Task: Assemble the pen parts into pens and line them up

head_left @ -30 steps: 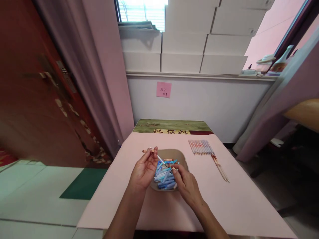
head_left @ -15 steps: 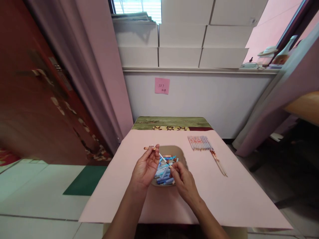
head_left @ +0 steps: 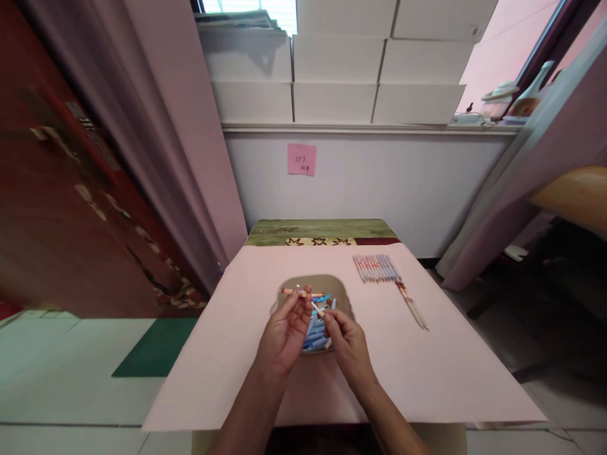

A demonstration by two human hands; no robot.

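Over a beige tub (head_left: 339, 289), my left hand (head_left: 287, 332) pinches an orange-brown pen part (head_left: 287, 291) between thumb and fingers, palm turned up. My right hand (head_left: 349, 344) grips the cream end of a thin white pen refill (head_left: 317, 308). The refill's other end reaches the left fingertips; whether it sits inside something there is hidden. Below the hands, the tub holds many loose blue pen parts (head_left: 315, 337), with a few orange and brown ones among them. My left hand covers part of the tub.
On the pink-covered table (head_left: 417, 385), a row of pens (head_left: 377, 268) lies at the right, with a few more pens (head_left: 411, 305) angled below it. A pink note (head_left: 302, 159) is stuck on the wall, under stacked white boxes (head_left: 339, 60).
My hands have come closer together, so less of the white refill shows between them. The left hand has shifted right, over the tub. The whole view has turned slightly.
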